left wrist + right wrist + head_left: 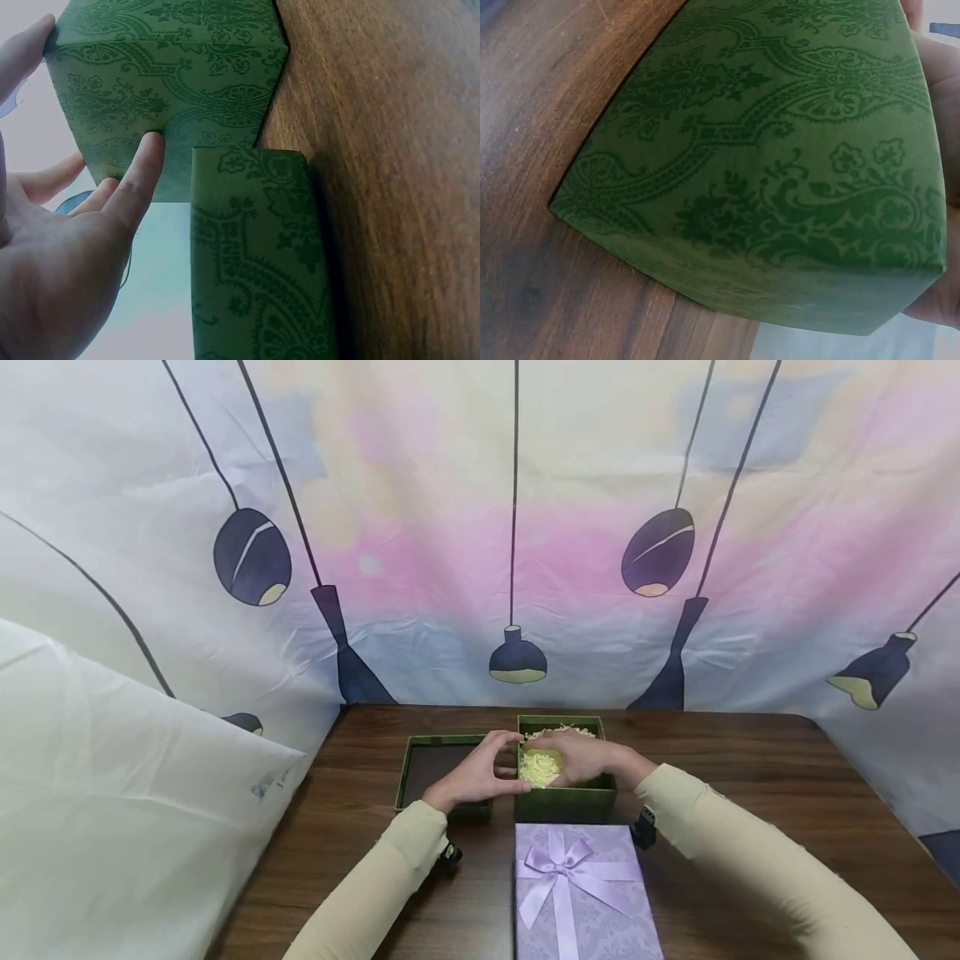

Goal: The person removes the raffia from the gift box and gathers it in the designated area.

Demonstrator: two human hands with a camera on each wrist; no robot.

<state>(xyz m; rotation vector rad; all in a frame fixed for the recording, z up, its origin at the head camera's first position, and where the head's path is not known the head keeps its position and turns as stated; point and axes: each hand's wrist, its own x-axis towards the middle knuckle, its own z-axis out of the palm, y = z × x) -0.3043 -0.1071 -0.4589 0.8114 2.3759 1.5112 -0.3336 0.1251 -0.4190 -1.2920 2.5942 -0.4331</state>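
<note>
A green patterned box [566,803], with its top off, holds pale yellow shredded paper [538,770]. My right hand [581,756] reaches down inside it, over the shreds. Beneath that palm shows a smooth yellow patch; its kind is unclear, and the fingertips are hidden by the walls in the right wrist view. At the left wall is my left hand [480,772], its thumb at the near corner and its extended fingers [142,169] touching the side. Left of the box lies its green-rimmed lid [442,777], dark inside face up.
A lilac gift box [577,893] with a ribbon bow stands in front of the green box, near the viewer. The brown wooden table [765,793] extends to both sides. Behind it hangs a cloth [450,527] printed with lamps; white fabric drapes at the left.
</note>
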